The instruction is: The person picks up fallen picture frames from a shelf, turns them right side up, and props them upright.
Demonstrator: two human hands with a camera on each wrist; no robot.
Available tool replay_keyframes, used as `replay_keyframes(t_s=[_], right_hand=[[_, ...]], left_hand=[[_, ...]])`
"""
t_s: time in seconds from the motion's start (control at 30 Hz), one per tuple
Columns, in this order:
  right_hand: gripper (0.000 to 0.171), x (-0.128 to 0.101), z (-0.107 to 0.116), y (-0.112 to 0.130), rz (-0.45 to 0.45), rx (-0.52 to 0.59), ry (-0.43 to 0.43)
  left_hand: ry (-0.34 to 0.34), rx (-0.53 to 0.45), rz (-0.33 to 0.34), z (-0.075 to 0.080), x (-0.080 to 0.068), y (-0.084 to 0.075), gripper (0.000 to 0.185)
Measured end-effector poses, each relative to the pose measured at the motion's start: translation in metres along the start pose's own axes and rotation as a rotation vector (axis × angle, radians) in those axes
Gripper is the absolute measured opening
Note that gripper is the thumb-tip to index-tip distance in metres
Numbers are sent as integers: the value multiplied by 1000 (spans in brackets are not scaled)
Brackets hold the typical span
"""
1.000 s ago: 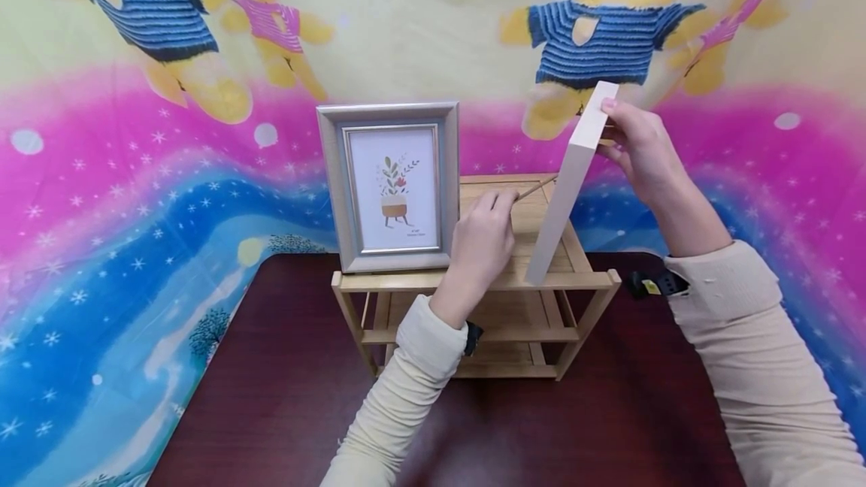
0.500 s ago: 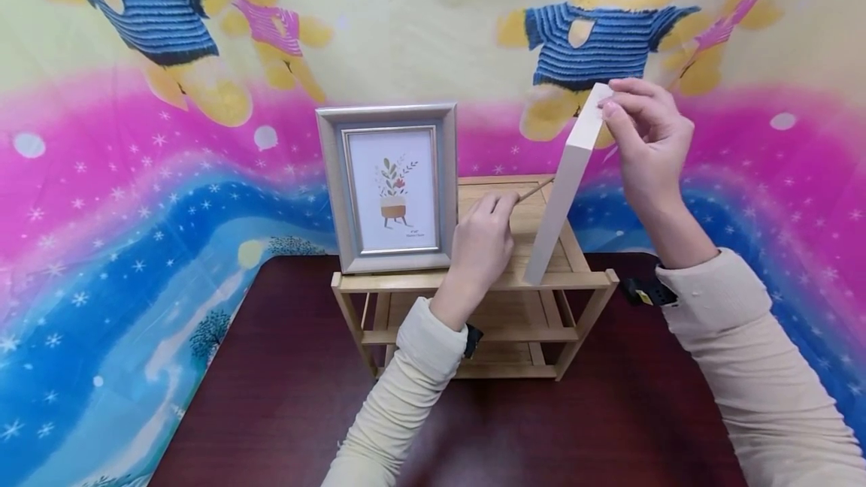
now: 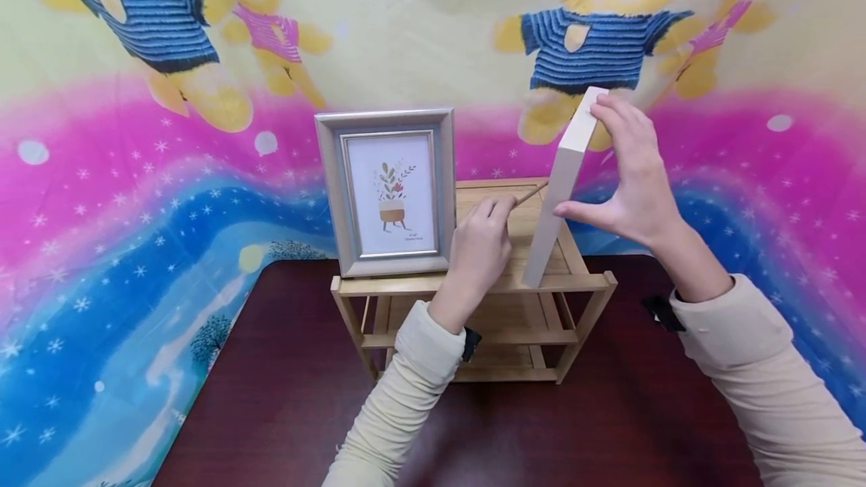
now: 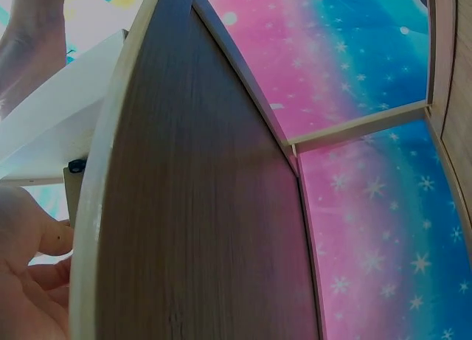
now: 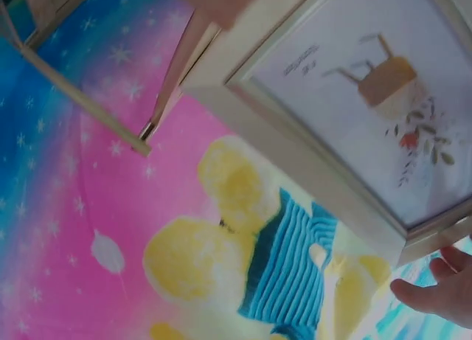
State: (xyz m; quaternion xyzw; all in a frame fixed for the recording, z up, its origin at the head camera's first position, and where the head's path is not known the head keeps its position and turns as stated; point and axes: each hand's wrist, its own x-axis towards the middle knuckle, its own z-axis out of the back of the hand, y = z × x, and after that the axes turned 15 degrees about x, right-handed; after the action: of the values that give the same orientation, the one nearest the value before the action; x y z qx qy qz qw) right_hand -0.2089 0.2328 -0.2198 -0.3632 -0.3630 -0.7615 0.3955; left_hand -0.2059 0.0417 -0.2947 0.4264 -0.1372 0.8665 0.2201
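The right hand (image 3: pixel 632 186) spans the cream picture frame (image 3: pixel 564 186) with thumb and spread fingers, holding it tilted on the wooden shelf (image 3: pixel 473 284). The left hand (image 3: pixel 479 250) pinches the frame's thin back stand (image 3: pixel 532 193).

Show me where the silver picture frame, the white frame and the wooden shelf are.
silver picture frame (image 3: pixel 329 194): head view, on its left border.
white frame (image 3: pixel 558 186): head view, on its narrow side edge.
wooden shelf (image 3: pixel 473 283): head view, on the top front rail.
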Motion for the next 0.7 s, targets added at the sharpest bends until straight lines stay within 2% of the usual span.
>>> replay_keyframes(t_s=[0.17, 0.27, 0.43, 0.7], right_hand=[[106, 1, -7, 4, -42, 7, 17], [105, 4, -7, 3, -36, 32, 35], [103, 10, -1, 1, -40, 69, 104], [96, 15, 10, -6, -93, 201, 223]], left_hand=[[-1, 4, 9, 0, -2, 0, 21], [0, 4, 9, -1, -3, 0, 21], [-15, -1, 3, -2, -4, -1, 21], [-41, 5, -16, -3, -5, 0, 20]])
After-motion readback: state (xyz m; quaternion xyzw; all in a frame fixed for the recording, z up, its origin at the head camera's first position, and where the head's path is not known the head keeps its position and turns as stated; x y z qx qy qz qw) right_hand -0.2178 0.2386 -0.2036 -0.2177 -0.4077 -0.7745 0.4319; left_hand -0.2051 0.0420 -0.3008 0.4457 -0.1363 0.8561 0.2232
